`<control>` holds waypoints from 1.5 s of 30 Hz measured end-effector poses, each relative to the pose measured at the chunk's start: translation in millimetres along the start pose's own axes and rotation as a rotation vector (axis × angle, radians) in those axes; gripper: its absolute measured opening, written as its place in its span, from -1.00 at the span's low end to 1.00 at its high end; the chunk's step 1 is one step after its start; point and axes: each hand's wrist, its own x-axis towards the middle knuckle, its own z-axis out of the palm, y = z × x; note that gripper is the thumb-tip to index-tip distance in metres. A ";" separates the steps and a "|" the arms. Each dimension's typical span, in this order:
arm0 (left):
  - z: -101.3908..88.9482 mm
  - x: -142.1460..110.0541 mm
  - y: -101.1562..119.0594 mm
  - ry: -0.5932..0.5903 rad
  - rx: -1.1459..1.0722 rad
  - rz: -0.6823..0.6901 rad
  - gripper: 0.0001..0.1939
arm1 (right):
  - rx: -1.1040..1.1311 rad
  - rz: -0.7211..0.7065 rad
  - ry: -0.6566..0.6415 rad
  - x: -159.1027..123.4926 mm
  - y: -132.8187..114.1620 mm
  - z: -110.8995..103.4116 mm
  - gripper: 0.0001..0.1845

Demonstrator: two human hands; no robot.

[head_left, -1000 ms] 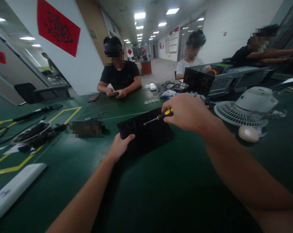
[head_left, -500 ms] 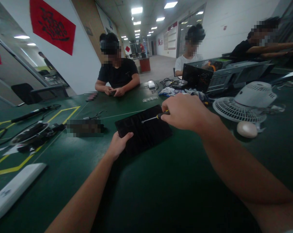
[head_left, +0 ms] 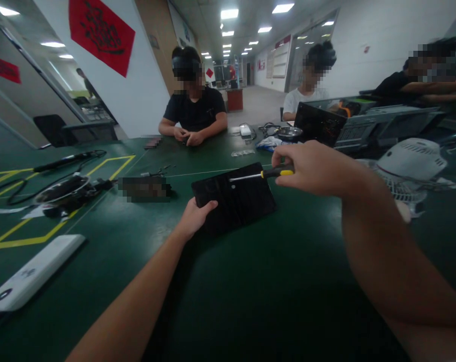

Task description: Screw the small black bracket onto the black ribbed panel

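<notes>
My left hand (head_left: 195, 217) grips the left edge of a flat black rectangular panel (head_left: 250, 203), thumb on top. The panel is held at a slant over the green table, and I cannot tell whether it touches it. My right hand (head_left: 313, 167) is closed around the handle of a screwdriver (head_left: 278, 172) with a black and yellow grip. Its thin metal shaft points left across the panel. The tip is near a small round silvery spot (head_left: 233, 187) on the panel, apart from it in the picture; whether it touches the surface is unclear.
A white fan part (head_left: 412, 163) lies right of my right forearm. Behind it stands an opened metal computer case (head_left: 386, 125). A long white device (head_left: 35, 274) rests at the left, near cables and yellow tape (head_left: 47, 239). Several people sit around the green table (head_left: 273, 281).
My right hand has drawn back to the right with the screwdriver, whose tip has left the small round spot. More of the handle shows. My left hand keeps its hold; the view has shifted.
</notes>
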 end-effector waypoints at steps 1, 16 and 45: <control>0.2 0.1 0.1 -0.003 -0.004 0.003 -0.49 | 0.003 0.003 0.032 -1.1 0.5 -1.3 -0.68; -3.6 6.4 -5.1 -0.004 0.009 0.008 -0.44 | -0.004 0.070 0.092 2.4 -15.0 2.4 -0.69; -2.5 6.8 -5.3 0.012 0.014 0.022 -0.48 | 0.003 0.058 0.099 8.5 -14.0 7.9 -0.69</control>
